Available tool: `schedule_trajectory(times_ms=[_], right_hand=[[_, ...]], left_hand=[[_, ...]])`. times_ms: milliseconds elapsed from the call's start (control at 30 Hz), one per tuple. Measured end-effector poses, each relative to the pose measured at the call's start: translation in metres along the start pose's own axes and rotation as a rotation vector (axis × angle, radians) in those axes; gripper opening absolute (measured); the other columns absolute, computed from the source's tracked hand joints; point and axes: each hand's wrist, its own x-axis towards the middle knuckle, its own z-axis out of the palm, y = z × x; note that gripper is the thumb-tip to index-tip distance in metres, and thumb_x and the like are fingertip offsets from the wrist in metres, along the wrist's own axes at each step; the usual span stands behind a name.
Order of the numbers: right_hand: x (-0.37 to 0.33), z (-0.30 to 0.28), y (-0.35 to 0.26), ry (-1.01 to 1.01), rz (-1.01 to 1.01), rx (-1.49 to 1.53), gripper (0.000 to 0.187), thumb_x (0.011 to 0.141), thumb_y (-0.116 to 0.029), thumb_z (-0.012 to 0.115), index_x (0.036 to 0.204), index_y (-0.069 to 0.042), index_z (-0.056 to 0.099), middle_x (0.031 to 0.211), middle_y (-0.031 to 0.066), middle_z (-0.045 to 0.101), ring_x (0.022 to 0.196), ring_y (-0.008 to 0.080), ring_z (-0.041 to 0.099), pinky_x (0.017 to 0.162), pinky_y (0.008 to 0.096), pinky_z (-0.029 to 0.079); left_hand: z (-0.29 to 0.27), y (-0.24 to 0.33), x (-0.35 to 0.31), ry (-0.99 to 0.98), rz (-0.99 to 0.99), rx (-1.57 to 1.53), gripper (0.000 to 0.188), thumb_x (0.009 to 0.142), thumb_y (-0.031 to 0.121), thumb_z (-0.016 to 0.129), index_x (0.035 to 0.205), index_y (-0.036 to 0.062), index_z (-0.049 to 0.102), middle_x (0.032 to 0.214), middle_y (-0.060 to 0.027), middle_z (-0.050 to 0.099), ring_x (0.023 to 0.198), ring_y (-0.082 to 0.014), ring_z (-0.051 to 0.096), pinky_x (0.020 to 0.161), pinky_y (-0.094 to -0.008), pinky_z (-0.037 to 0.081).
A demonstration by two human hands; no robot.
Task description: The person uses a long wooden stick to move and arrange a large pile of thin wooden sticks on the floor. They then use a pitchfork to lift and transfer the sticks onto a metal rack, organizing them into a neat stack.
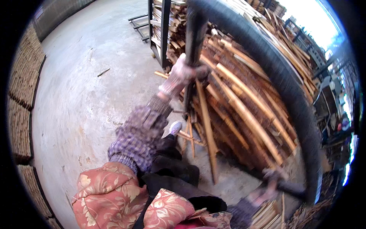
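Note:
A pale gloved left hand (183,74) of mine is wrapped around an upright black post of a metal rack frame (195,32). My right hand (271,182), blurred by motion, closes around the same rack's black bar at the lower right. Between my arms, and behind the frame's curved-looking top bar, lies a dense stack of long wooden strips (244,110), brown with some paler pieces. One light strip (206,129) slants down the near side of the stack toward the floor. Both of my sleeves are purple checked cloth.
Pale concrete floor (84,103) spreads to the left, with a small wood scrap (103,72) on it. Stacked wooden slats (24,72) line the left edge. Another black rack (164,34) with wood stands ahead. My shoe (175,128) is beside loose sticks. More timber lies at right.

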Motion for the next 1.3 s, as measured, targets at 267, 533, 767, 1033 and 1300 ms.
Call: schedule_trajectory(times_ms=[267, 533, 767, 1033, 1300], right_hand=[[-0.049, -0.02, 0.098, -0.028, -0.574, -0.088, 0.021, 0.086, -0.02, 0.049, 0.094, 0.0, 0.045, 0.081, 0.0106, 0.052, 0.076, 0.0191, 0.052, 0.074, 0.032, 0.043], [-0.067, -0.042, 0.083, 0.282, 0.173, 0.38, 0.028, 0.086, -0.023, 0.053, 0.106, -0.004, 0.054, 0.088, 0.0086, 0.057, 0.08, 0.0202, 0.054, 0.078, 0.0333, 0.045], [-0.069, -0.01, 0.05, 0.289, -0.059, 0.115, 0.03, 0.079, -0.026, 0.061, 0.101, -0.005, 0.06, 0.077, 0.0006, 0.056, 0.073, 0.0127, 0.052, 0.076, 0.0292, 0.044], [-0.11, 0.009, 0.01, 0.185, -0.011, 0.168, 0.028, 0.076, -0.021, 0.065, 0.097, -0.002, 0.061, 0.076, 0.0045, 0.059, 0.063, 0.019, 0.056, 0.066, 0.0373, 0.051], [-0.222, 0.04, -0.024, 0.306, 0.057, 0.168, 0.031, 0.075, -0.017, 0.066, 0.099, 0.0, 0.057, 0.084, 0.0082, 0.059, 0.069, 0.0171, 0.055, 0.07, 0.0311, 0.047]], left_hand=[[-0.025, -0.015, -0.043, -0.028, 0.047, 0.256, 0.032, 0.071, 0.014, 0.065, 0.101, 0.0046, 0.057, 0.085, -0.0047, 0.061, 0.077, -0.0143, 0.056, 0.07, -0.0292, 0.046], [-0.008, -0.05, -0.043, -0.286, 0.186, 0.163, 0.022, 0.07, 0.022, 0.068, 0.083, 0.0039, 0.064, 0.069, -0.0029, 0.061, 0.065, -0.0103, 0.058, 0.062, -0.0258, 0.048], [-0.059, -0.032, -0.115, -0.409, 0.194, -0.003, 0.026, 0.076, 0.022, 0.065, 0.092, 0.0025, 0.061, 0.085, -0.0028, 0.06, 0.073, -0.0127, 0.057, 0.067, -0.0261, 0.047], [-0.104, -0.001, -0.159, -0.305, 0.235, 0.04, 0.025, 0.077, 0.022, 0.064, 0.093, 0.0024, 0.061, 0.083, -0.0034, 0.061, 0.07, -0.0129, 0.057, 0.065, -0.0258, 0.048], [-0.161, 0.008, -0.106, -0.272, 0.028, -0.084, 0.021, 0.077, 0.022, 0.066, 0.087, 0.0038, 0.064, 0.075, -0.0051, 0.063, 0.071, -0.0128, 0.06, 0.066, -0.026, 0.049]])
